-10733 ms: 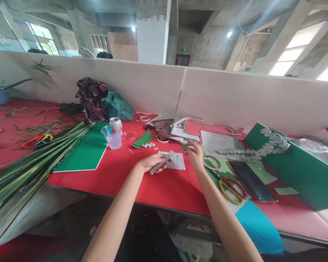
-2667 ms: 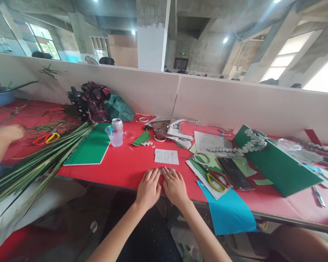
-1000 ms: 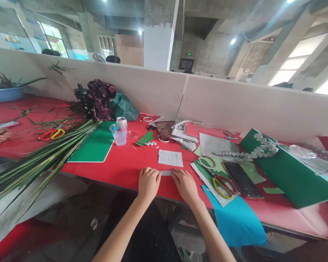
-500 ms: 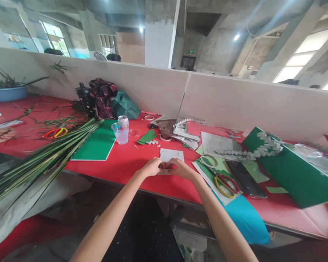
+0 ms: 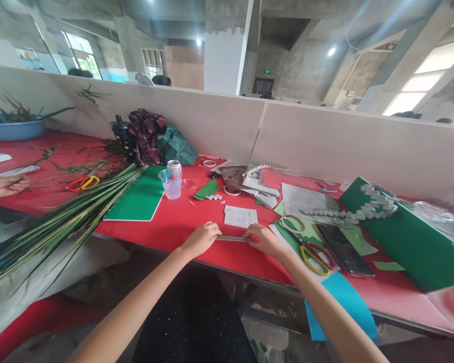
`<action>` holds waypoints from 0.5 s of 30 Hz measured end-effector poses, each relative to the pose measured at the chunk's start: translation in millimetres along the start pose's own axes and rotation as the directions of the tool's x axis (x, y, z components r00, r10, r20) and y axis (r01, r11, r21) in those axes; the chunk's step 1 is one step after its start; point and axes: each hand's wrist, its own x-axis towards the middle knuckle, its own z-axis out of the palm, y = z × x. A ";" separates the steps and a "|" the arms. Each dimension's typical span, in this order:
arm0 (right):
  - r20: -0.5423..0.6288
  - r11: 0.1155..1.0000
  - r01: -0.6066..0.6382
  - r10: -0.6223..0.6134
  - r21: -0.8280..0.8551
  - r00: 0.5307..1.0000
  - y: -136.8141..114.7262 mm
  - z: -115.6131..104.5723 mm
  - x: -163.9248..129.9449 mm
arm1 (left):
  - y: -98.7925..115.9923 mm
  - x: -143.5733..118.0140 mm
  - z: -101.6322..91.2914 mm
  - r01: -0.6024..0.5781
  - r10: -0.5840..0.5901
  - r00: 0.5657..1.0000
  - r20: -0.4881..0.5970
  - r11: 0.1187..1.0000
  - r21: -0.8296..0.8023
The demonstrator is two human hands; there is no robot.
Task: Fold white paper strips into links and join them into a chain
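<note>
A narrow folded paper strip [image 5: 231, 238] stretches between my two hands, just above or on the red tabletop near its front edge. My left hand [image 5: 203, 239] pinches the strip's left end. At the other end, my right hand [image 5: 263, 239] has its fingers closed on the strip. Just beyond the strip lies a small printed sheet of paper [image 5: 240, 216], flat on the table. Red-and-yellow-handled scissors [image 5: 317, 256] rest to the right of my right hand, beside a white ring [image 5: 292, 224].
A black phone [image 5: 344, 249] and a standing green board [image 5: 412, 242] are on the right, with a zigzag folded-paper chain [image 5: 348, 212]. Leftward are a plastic cup [image 5: 171, 187], a can [image 5: 174, 169], a green notebook [image 5: 136, 196] and long leaves [image 5: 83, 209]. Another person's hand [image 5: 7, 185] is far left.
My hands have moved apart from close together, and the strip now shows between them. The view has shifted slightly, with the table's things appearing a little further right.
</note>
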 end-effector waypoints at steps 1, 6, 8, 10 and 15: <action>-0.002 1.000 -0.008 0.008 -0.015 1.000 0.6 -1.0 -3.2 | 0.0 -0.9 0.7 -0.009 0.009 1.000 -0.003 1.000 0.012; 0.014 0.998 0.018 -0.017 -0.058 1.000 4.5 -3.2 -11.6 | -0.8 -1.1 1.3 -0.036 0.036 0.999 -0.003 0.998 0.042; 0.023 0.995 0.041 -0.039 -0.088 0.999 5.2 -3.3 -11.9 | -1.1 -0.3 0.5 -0.058 0.057 0.998 0.015 0.997 0.056; 0.032 0.991 0.064 -0.060 -0.121 0.998 4.8 -4.0 -11.6 | -1.3 0.5 -0.2 -0.085 0.082 0.996 0.044 0.993 0.084; 0.060 0.974 0.090 -0.079 -0.210 0.995 -0.5 -8.3 -11.5 | 0.1 1.3 0.1 -0.141 0.113 0.985 0.134 0.964 0.225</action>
